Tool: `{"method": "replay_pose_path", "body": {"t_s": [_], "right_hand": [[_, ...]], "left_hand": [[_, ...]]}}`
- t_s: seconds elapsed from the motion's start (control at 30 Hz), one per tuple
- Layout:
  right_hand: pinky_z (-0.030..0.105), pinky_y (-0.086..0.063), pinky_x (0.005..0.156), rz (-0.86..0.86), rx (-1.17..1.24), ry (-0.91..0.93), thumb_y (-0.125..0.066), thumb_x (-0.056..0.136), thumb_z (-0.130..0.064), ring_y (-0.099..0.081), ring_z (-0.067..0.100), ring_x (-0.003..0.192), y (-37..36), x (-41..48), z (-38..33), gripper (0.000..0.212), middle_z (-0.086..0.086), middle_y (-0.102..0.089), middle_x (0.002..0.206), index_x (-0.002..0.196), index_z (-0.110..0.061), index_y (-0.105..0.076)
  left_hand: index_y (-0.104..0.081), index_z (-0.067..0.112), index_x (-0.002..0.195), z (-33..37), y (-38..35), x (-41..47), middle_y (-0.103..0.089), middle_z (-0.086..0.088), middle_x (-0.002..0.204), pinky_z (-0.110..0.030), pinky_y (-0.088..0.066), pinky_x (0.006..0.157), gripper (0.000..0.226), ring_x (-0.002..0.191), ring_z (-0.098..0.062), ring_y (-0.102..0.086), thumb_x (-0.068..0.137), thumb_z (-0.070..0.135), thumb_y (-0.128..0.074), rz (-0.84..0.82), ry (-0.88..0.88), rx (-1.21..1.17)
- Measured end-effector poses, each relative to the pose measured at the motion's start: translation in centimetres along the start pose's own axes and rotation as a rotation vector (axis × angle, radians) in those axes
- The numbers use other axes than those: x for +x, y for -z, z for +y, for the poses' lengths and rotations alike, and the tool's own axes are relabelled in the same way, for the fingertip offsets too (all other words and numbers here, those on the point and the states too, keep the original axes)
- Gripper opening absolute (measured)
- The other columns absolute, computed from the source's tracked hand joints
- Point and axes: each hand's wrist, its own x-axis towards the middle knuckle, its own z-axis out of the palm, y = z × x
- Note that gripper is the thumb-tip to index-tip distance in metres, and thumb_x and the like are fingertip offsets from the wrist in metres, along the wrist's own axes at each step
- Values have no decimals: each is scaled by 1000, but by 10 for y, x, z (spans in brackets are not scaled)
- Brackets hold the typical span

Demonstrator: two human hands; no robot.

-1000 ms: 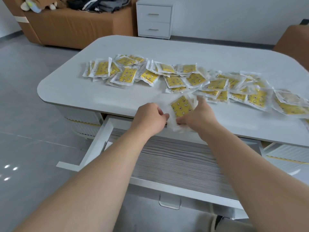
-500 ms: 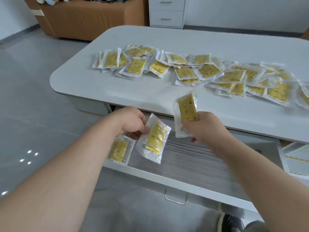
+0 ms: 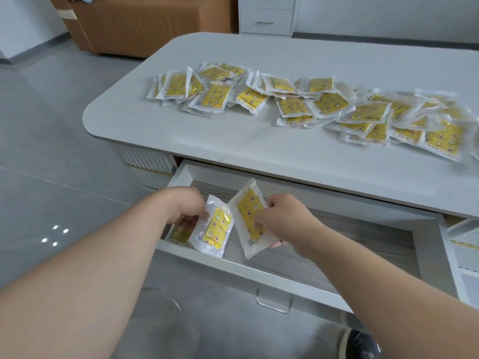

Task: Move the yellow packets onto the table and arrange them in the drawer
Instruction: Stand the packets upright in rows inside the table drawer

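1. Grey glossy tiled floor [image 3: 51, 151] surrounds a white worktop with rounded corners [image 3: 233, 141]. A brown sofa [image 3: 145, 24] and a white chest of drawers [image 3: 267, 14] stand against the far wall.
2. Many flat yellow packets in clear plastic wrappers [image 3: 285, 104] lie on the worktop in a loose, overlapping band. It runs from left of centre to the right edge of view, and the packets at the far right are blurred.
3. Below the near edge of the worktop, a shallow white drawer with a grey striped floor [image 3: 233, 268] stands pulled out. A clear loop handle [image 3: 273, 301] is on its front panel.
4. The left hand [image 3: 185, 204] is over the drawer's left front corner. Its fingers are curled and clamped on the upper left edge of one yellow packet, the left-held packet [image 3: 215, 229]. This packet hangs tilted, with its lower edge at the drawer's front wall. I cannot tell whether it touches the drawer.
5. The right hand [image 3: 285, 218] is just beside the left, also over the drawer. Its thumb is on the printed face and its fingers are behind, pinching a second yellow packet, the right-held packet [image 3: 252, 216]. This packet is steeply tilted, with its upper corner pointing toward the worktop edge.
6. The two held packets sit side by side with their near edges very close. Contact between them cannot be judged.
7. A third yellow packet, the lying packet [image 3: 180, 233], rests flat in the drawer's left front corner. It is partly hidden under the left hand and the left-held packet.
8. A dark shoe [image 3: 363, 343] is on the floor at the lower right.
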Motion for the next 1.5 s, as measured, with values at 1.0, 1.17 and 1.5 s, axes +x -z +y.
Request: {"method": "replay_pose_path", "body": {"t_s": [1.0,1.17,1.5], "right_hand": [[39,-64,71,-32,-317,-21,-61,98,-31,-72,29,66,-6,25,22,37,18,-77,84,96,5,-70],[36,-62,70,-21,-444,63,-57,97,-26,-68,26,64,1,21,16,35,19,-77,85,93,5,-73],[40,-59,76,204,-472,296,-55,99,-37,-70,32,84,44,0,-18,41,15,-75,87,94,0,-70]], "left_hand": [[-60,19,99,25,-39,-8,-66,-4,109,-33,-57,75,36,95,-22,-66,76,9,-85,125,-199,142],[-52,16,120,23,-48,-9,-73,-2,101,-32,-52,82,52,95,-22,-69,80,24,-83,119,-203,403],[-64,6,113,89,-38,-44,-71,-3,89,-32,-55,85,43,83,-20,-68,91,42,-68,-8,-189,848]]}}
